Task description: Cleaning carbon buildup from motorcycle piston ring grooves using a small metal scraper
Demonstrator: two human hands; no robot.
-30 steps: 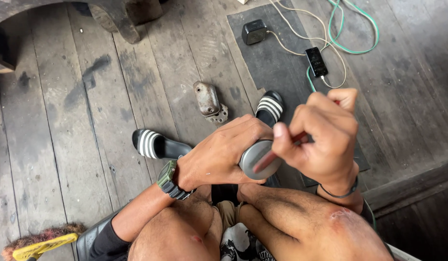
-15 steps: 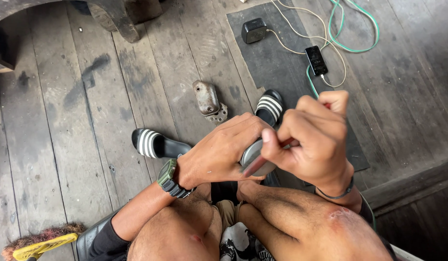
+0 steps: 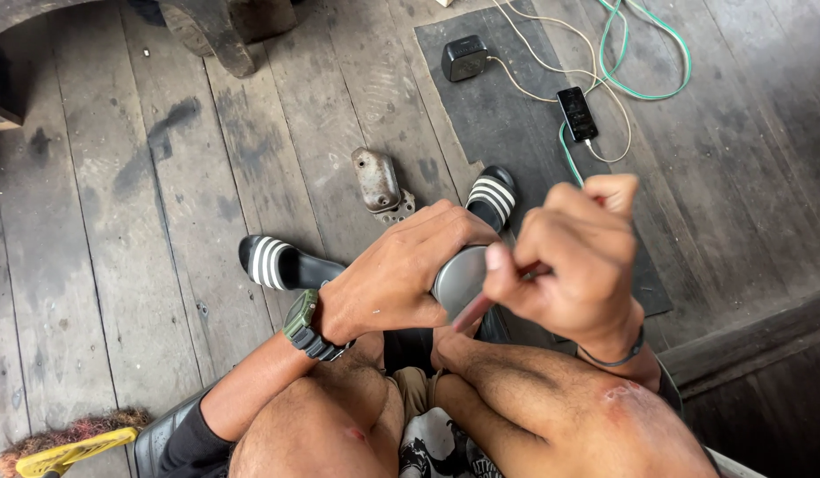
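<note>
Grey metal round part [image 3: 458, 279], smooth and domed, sits above the person's knees, near the middle of the head view. Left hand [image 3: 401, 274]: fingers wrapped over the top and near side of the part, closed on it; a dark green wristwatch [image 3: 302, 323] on that wrist. Right hand [image 3: 578, 261]: curled into a fist around a slim reddish tool [image 3: 477, 308], thumb pressed along its shaft; the tool's lower end lies against the edge of the metal part. A thin dark band circles the right wrist.

Floor, same view: worn grey wooden planks [image 3: 91, 221]. Two black sandals with white stripes, one [image 3: 281, 264] left of the hands, the other [image 3: 492, 196] just beyond them. A rusty metal casting [image 3: 379, 181] lies between the sandals, further out. A dark rubber mat [image 3: 507, 115] carries a small black box [image 3: 464, 57], a black phone [image 3: 577, 113], cream and green cables [image 3: 644, 80]. A yellow-handled brush [image 3: 65, 447] sits at the lower left corner.
</note>
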